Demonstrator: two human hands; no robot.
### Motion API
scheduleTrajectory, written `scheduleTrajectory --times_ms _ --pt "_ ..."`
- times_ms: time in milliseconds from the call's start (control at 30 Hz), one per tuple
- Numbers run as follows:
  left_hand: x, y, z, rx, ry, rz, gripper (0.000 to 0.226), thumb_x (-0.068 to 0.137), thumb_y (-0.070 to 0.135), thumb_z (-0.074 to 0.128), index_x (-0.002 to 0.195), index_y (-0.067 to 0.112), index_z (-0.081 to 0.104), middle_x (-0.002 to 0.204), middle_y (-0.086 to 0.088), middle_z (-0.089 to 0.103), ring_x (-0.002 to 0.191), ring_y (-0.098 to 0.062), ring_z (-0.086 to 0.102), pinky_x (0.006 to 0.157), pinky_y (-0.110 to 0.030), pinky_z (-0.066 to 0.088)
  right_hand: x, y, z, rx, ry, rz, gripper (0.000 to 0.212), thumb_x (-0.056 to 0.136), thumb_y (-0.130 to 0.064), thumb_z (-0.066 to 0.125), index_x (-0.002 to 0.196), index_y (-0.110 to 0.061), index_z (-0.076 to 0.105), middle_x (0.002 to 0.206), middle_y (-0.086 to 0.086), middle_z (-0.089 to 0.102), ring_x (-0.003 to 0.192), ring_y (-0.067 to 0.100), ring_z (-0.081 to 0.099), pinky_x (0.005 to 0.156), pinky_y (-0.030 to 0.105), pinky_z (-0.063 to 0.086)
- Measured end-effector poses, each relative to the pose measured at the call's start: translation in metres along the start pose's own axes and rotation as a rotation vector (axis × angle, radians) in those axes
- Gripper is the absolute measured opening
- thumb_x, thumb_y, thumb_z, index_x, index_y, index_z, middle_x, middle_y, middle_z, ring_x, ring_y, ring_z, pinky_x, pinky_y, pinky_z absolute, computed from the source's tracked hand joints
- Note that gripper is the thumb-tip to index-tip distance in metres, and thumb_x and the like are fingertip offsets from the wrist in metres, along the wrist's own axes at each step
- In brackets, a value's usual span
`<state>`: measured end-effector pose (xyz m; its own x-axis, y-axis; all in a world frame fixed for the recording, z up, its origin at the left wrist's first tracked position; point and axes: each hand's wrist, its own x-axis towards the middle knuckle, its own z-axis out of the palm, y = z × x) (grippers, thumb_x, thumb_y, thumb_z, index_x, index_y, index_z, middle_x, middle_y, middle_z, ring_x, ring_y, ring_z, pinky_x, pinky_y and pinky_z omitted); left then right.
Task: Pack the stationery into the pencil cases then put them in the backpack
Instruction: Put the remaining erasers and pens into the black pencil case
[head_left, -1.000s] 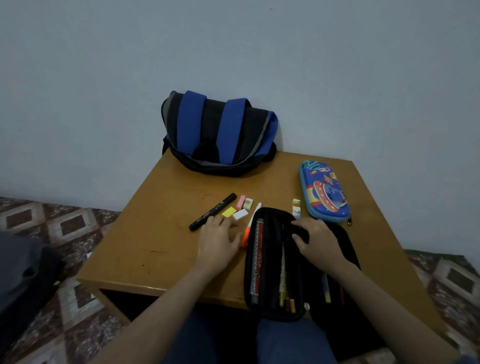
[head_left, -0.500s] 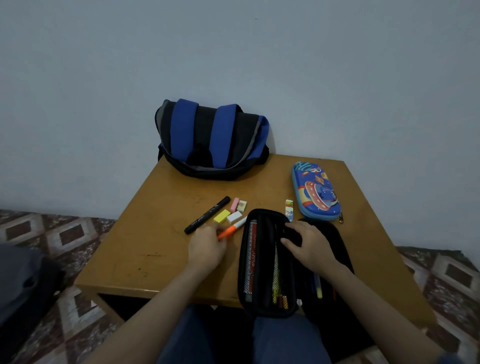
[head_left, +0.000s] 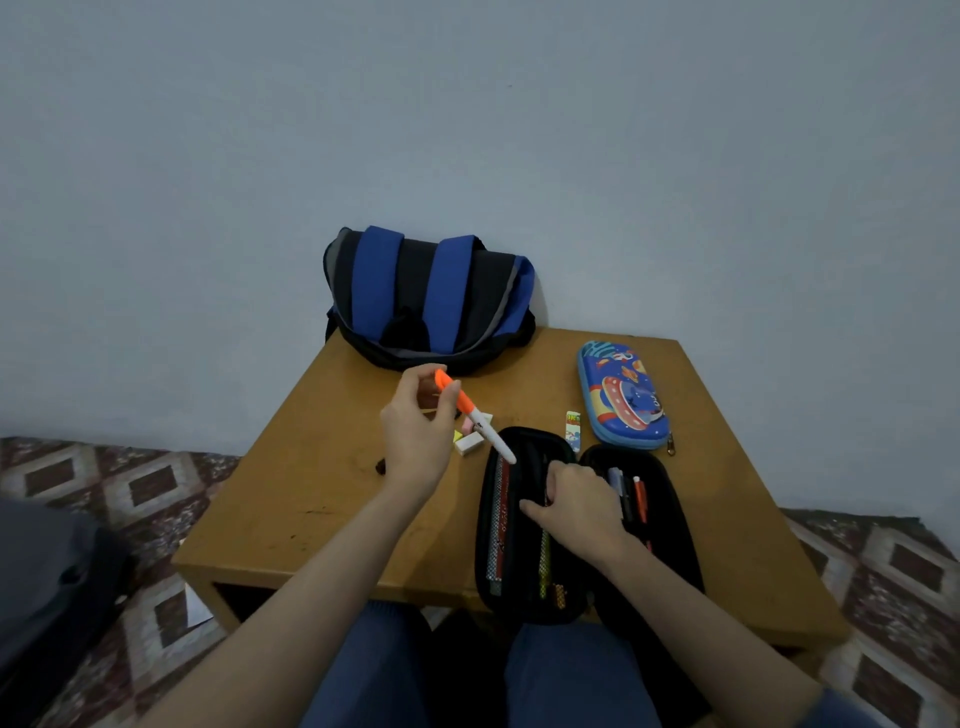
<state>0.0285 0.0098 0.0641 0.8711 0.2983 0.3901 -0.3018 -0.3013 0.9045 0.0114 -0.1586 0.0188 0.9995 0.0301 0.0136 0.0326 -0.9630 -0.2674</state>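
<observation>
My left hand pinches an orange-and-white marker raised above the table, its white end pointing down at the open black pencil case. That case lies unzipped at the table's front edge with pens and pencils inside. My right hand grips the case's middle divider. Small erasers lie behind my left hand, which hides most of a black marker. A closed blue cartoon pencil case sits at the right. The black-and-blue backpack leans on the wall at the table's back.
A small patterned eraser lies between the two cases. The wooden table stands against a plain wall over a patterned tile floor. A dark bag sits on the floor at the left. My knees are under the table's front edge.
My left hand picked the orange marker up off the table and lifted it, tilted towards the black case. My right hand slid a little down the divider.
</observation>
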Motion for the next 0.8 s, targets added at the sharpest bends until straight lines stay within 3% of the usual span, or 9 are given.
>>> scheduleTrajectory --times_ms 200,300,367,467,567,633,667,767,800 --pt "-0.009 0.001 -0.001 0.001 -0.029 -0.003 0.014 0.091 0.015 0.059 0.104 0.015 0.055 0.077 0.013 0.059 0.067 0.008 0.06 0.063 -0.01 0.049 0.008 -0.018 0.002 -0.147 -0.072 0.01 0.036 0.09 -0.04 0.054 0.067 -0.015 0.042 0.072 0.0 0.046 0.072 0.02 0.052 0.045 0.023 0.028" --pt "-0.01 -0.002 -0.003 0.012 -0.042 -0.023 0.011 0.09 0.017 0.06 0.1 0.018 0.055 0.078 0.012 0.059 0.076 -0.003 0.062 0.068 -0.018 0.052 0.011 -0.022 -0.004 -0.211 -0.157 0.043 0.015 0.09 -0.025 0.058 0.088 -0.01 0.055 0.099 0.007 0.058 0.092 0.025 0.062 0.06 0.026 0.039" --pt "-0.01 -0.005 -0.004 0.02 -0.048 -0.035 0.011 0.09 0.017 0.061 0.098 0.021 0.055 0.079 0.009 0.059 0.079 -0.01 0.062 0.07 -0.024 0.054 0.013 -0.023 -0.005 -0.244 -0.192 0.062 0.016 0.088 -0.023 0.061 0.093 -0.008 0.057 0.104 0.008 0.059 0.094 0.024 0.062 0.061 0.027 0.041" --pt "-0.011 -0.009 -0.005 0.033 -0.056 -0.053 0.011 0.09 0.019 0.061 0.098 0.022 0.054 0.079 0.007 0.06 0.08 -0.016 0.064 0.068 -0.021 0.052 0.017 -0.028 -0.003 -0.289 -0.234 0.098 0.027 0.089 -0.022 0.06 0.069 -0.011 0.046 0.083 0.003 0.053 0.078 0.02 0.06 0.05 0.023 0.035" --pt "-0.013 -0.009 -0.005 0.035 -0.061 -0.059 0.012 0.09 0.019 0.061 0.098 0.022 0.054 0.079 0.007 0.06 0.08 -0.016 0.065 0.065 -0.016 0.048 0.02 -0.034 -0.003 -0.352 -0.272 0.115 0.004 0.088 -0.009 0.055 0.09 -0.008 0.059 0.078 0.002 0.05 0.091 0.022 0.063 0.062 0.029 0.045" --pt "-0.013 -0.008 -0.006 0.04 -0.061 -0.066 0.012 0.09 0.02 0.061 0.099 0.022 0.054 0.079 0.007 0.061 0.08 -0.015 0.064 0.064 -0.013 0.045 0.021 -0.037 -0.004 -0.423 -0.301 0.114 0.018 0.087 -0.006 0.055 0.103 -0.006 0.062 0.087 0.003 0.056 0.093 0.023 0.063 0.062 0.03 0.044" --pt "-0.013 -0.009 -0.006 0.039 -0.06 -0.069 0.012 0.09 0.02 0.061 0.099 0.021 0.054 0.08 0.006 0.061 0.08 -0.015 0.064 0.064 -0.013 0.045 0.02 -0.038 -0.005 -0.457 -0.312 0.106 0.019 0.087 -0.007 0.055 0.104 -0.006 0.062 0.081 0.003 0.054 0.087 0.022 0.062 0.058 0.028 0.042" --pt "-0.015 -0.01 -0.007 0.025 -0.055 -0.086 0.012 0.09 0.019 0.061 0.1 0.02 0.055 0.081 0.004 0.061 0.08 -0.016 0.064 0.065 -0.016 0.048 0.021 -0.039 -0.006 -0.403 -0.307 0.089 0.006 0.088 -0.015 0.057 0.086 -0.009 0.058 0.066 0.002 0.042 0.066 0.019 0.051 0.054 0.028 0.041" --pt "-0.015 -0.011 -0.007 0.026 -0.053 -0.088 0.012 0.09 0.018 0.061 0.1 0.021 0.055 0.081 0.003 0.062 0.08 -0.016 0.064 0.066 -0.018 0.049 0.022 -0.035 -0.007 -0.332 -0.29 0.101 0.015 0.088 -0.019 0.057 0.077 -0.009 0.053 0.065 0.001 0.041 0.064 0.019 0.05 0.056 0.027 0.042"
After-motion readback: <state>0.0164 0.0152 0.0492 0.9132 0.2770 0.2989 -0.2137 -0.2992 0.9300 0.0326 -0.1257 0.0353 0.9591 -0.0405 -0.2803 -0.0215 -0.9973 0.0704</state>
